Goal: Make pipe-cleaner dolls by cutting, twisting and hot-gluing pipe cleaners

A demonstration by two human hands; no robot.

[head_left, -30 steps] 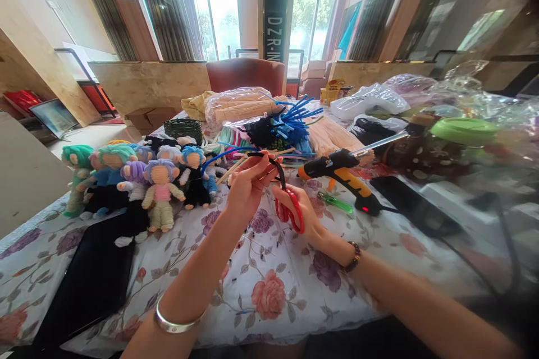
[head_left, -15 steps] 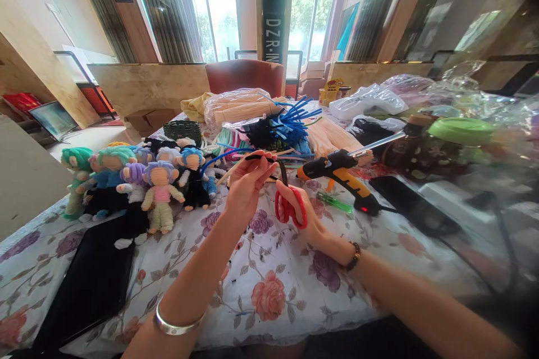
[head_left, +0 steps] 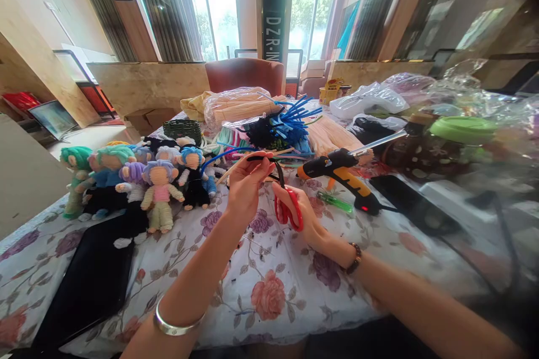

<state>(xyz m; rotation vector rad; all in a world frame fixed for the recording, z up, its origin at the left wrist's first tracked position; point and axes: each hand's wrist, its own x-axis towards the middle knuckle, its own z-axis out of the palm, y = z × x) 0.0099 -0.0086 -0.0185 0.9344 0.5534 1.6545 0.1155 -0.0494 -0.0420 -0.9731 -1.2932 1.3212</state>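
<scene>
My left hand (head_left: 245,190) is closed, its thumb and fingers pinching a short black fuzzy strip (head_left: 254,159), which looks like a pipe cleaner. Red-handled scissors (head_left: 298,212) are in my right hand (head_left: 310,221), with fingers through the loops. Their dark blades point up and left, with the tips at the end of the black strip beside my left fingertips. Whether the blades touch the strip I cannot tell. Both hands are raised over the flowered tablecloth (head_left: 269,258), where small dark scraps lie.
Yarn-haired dolls (head_left: 160,193) crowd the left, behind a black flat-screened device (head_left: 86,286). To the right lie a glue gun (head_left: 347,176) with a red light, a green transparent tool (head_left: 336,202) and a dark slab (head_left: 415,207). Blue pipe cleaners (head_left: 295,118) are bundled behind my hands.
The scissors' blades have swung left, closer to my left fingertips and the black strip. The red handles have shifted slightly left and down. My left hand has barely moved.
</scene>
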